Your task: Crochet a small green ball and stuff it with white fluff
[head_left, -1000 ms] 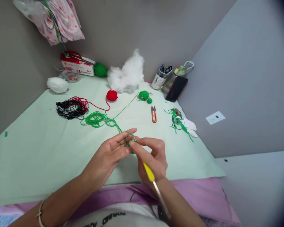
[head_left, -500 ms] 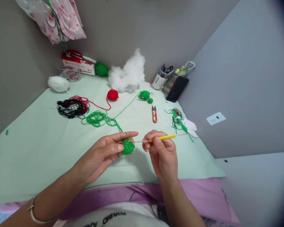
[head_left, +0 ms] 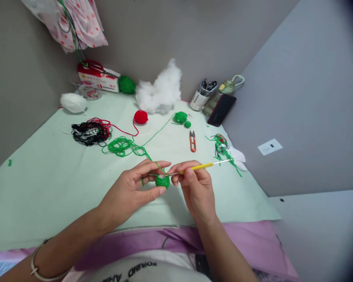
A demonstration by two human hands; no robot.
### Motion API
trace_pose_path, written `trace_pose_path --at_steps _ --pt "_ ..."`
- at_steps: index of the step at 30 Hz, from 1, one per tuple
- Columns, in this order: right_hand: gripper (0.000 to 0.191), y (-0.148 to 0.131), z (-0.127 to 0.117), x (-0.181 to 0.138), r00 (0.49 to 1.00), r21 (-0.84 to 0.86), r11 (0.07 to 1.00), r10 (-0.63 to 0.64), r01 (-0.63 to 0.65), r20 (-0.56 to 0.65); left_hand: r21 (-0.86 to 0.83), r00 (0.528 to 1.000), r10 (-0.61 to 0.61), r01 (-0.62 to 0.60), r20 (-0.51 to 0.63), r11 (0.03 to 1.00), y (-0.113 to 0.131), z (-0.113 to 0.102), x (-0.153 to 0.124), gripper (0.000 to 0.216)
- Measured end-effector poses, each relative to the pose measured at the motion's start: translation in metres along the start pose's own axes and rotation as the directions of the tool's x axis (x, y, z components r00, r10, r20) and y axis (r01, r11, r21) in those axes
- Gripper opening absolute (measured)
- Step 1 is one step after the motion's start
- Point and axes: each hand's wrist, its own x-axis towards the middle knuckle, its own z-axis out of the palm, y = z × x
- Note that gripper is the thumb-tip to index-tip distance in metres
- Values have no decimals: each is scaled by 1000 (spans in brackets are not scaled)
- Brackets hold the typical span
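My left hand point(head_left: 139, 182) pinches a small round green crochet piece point(head_left: 162, 181) between thumb and fingers, above the front of the table. Green yarn point(head_left: 153, 158) runs over the left fingers and back to a loose green heap point(head_left: 120, 146). In my right hand point(head_left: 195, 188) is a crochet hook with a yellow handle point(head_left: 198, 167), held like a pencil. Its thin metal end reaches left to the upper edge of the crochet piece; whether the tip is inside a stitch I cannot tell. A green yarn ball point(head_left: 181, 117) lies farther back, joined to the heap by a strand.
Orange thread snips point(head_left: 193, 141) and yarn scraps point(head_left: 222, 149) lie to the right. Behind are a red yarn ball point(head_left: 141, 117), white stuffing point(head_left: 159, 94), a pen cup point(head_left: 200, 98) and a phone point(head_left: 222, 110). Black yarn point(head_left: 90, 133) and a white ball point(head_left: 73, 102) are left.
My right hand has come left, bringing the hook's tip over the crochet piece. The left hand has turned the piece, so its upper rim shows now.
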Motion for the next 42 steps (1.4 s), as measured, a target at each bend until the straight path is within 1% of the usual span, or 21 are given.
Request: trace_pose_path --at_steps 3,7,10,13,17,19,22,25,26,28,30,31,33,35,36,37,38,39,40,41,42 --pt "17 -3 -2 2 999 51 998 39 -41 34 59 1000 26 -27 13 998 1 -1 1 44" --pt "20 -7 -8 2 994 15 998 65 -67 83 105 999 28 -32 33 994 3 -3 2 43" --pt "20 -10 -13 2 991 -77 996 51 -42 120 153 999 34 -39 38 987 5 -3 3 44" --pt "19 -15 -14 2 988 -190 982 14 16 157 208 998 51 -58 40 976 7 -2 4 43" --pt "20 -25 -13 2 974 -385 914 -43 128 222 269 997 61 -74 56 960 6 -4 5 38" --pt "19 -28 -11 2 959 -481 856 -59 192 277 297 996 62 -77 60 952 4 -6 5 34" --pt "18 -28 -10 2 923 -554 769 -119 320 367 294 997 63 -73 45 953 2 -8 6 31" --pt "21 -20 -8 -2 865 -565 669 -263 482 426 235 999 34 -34 4 972 4 -7 6 36" --pt "23 -17 -8 -4 840 -578 614 -323 537 437 202 1000 22 -18 -19 979 4 -6 5 39" --pt "29 -11 -7 -9 784 -642 454 -415 618 461 113 997 5 3 -75 994 4 -2 3 43" --pt "36 -5 -6 -15 736 -716 261 -456 648 500 8 991 4 -3 -135 1000 1 5 0 47" --pt "39 -3 -6 -18 722 -740 185 -461 647 516 -43 989 0 -6 -148 999 -1 8 -2 48" --pt "42 0 -6 -23 696 -760 90 -482 644 532 -162 990 -19 -4 -140 987 -7 13 -5 49" --pt "45 1 -6 -26 666 -758 39 -510 651 545 -313 995 -80 56 -66 948 -12 16 -7 48" --pt "47 2 -7 -25 655 -753 33 -520 657 548 -384 994 -112 99 -12 918 -13 16 -7 47" --pt "47 2 -7 -25 653 -745 58 -529 665 542 -443 990 -134 138 42 886 -14 15 -6 45" --pt "46 3 -7 -23 666 -733 128 -542 669 513 -484 985 -145 170 89 858 -15 14 -5 43" --pt "43 3 -6 -21 699 -713 242 -550 658 458 -508 981 -147 191 126 840 -15 13 -3 41" --pt "39 3 -6 -19 743 -681 376 -549 628 383 -518 979 -140 199 151 832 -15 10 -1 41" --pt "35 2 -5 -17 791 -639 502 -531 583 304 -516 977 -132 200 166 833 -15 8 1 42" --pt "30 2 -4 -15 831 -594 602 -505 533 234 -504 977 -129 200 172 840 -15 6 2 44"
